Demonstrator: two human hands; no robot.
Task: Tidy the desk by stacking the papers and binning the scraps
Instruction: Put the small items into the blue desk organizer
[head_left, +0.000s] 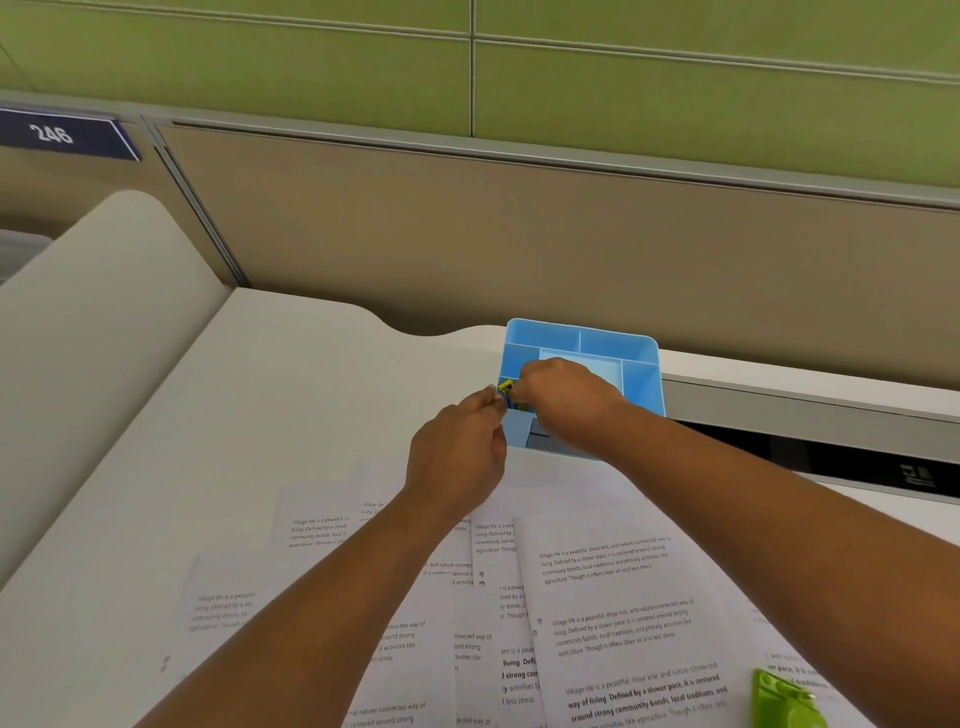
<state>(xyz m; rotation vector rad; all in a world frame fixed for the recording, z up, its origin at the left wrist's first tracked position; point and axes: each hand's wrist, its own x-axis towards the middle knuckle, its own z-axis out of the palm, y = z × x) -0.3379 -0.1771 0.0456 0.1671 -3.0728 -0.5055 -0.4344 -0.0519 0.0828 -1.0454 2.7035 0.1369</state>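
Observation:
Several printed paper sheets (613, 597) lie spread and overlapping across the white desk (291, 415), near me. Beyond them stands a light blue desk organizer (623, 343) with several compartments. Both hands meet at its left front corner. My right hand (561, 400) reaches over the organizer and its fingertips pinch a small yellow binder clip (505, 387). My left hand (460, 452) has its fingers curled and its fingertips touch the same clip from the left. Dark items sit in the compartment under the clip, mostly hidden by my hands.
A green plastic object (784, 699) lies on the papers at the bottom right. A tan partition wall (519, 234) closes off the back of the desk. A dark slot (831, 457) runs along the desk's right rear. A curved white panel (104, 338) rises on the left.

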